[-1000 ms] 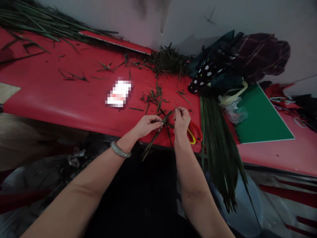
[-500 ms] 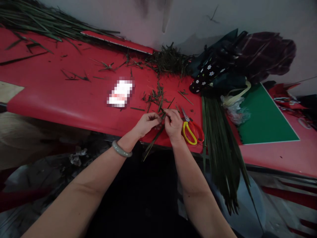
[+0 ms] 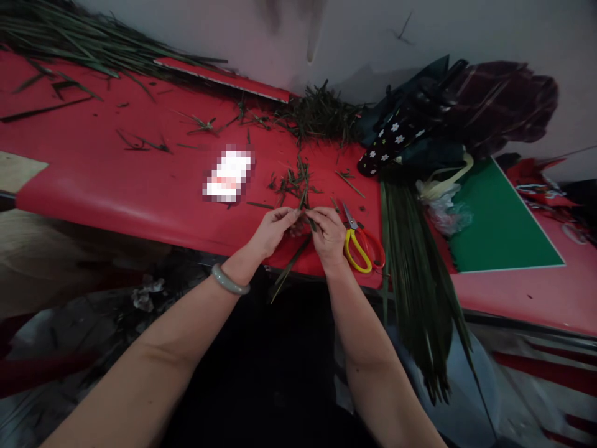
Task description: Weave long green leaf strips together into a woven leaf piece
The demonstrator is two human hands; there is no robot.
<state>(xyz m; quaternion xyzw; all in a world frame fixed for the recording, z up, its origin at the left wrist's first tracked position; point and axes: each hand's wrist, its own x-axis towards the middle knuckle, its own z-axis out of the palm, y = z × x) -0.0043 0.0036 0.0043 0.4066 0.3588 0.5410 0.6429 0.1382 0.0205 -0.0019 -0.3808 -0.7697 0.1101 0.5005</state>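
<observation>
Leaf strips (image 3: pixel 296 257) are near the middle of the frame; we pinch them between the fingertips of our left hand (image 3: pixel 274 233) and right hand (image 3: pixel 330 236), with yellow and red scissors (image 3: pixel 353 224) just right.

1 grey wall (image 3: pixel 354 37) stands behind the long red table (image 3: pixel 153 180). It has dark smudges (image 3: pixel 269 9) above the table's back edge. The light is dim, and darker under the table.
</observation>
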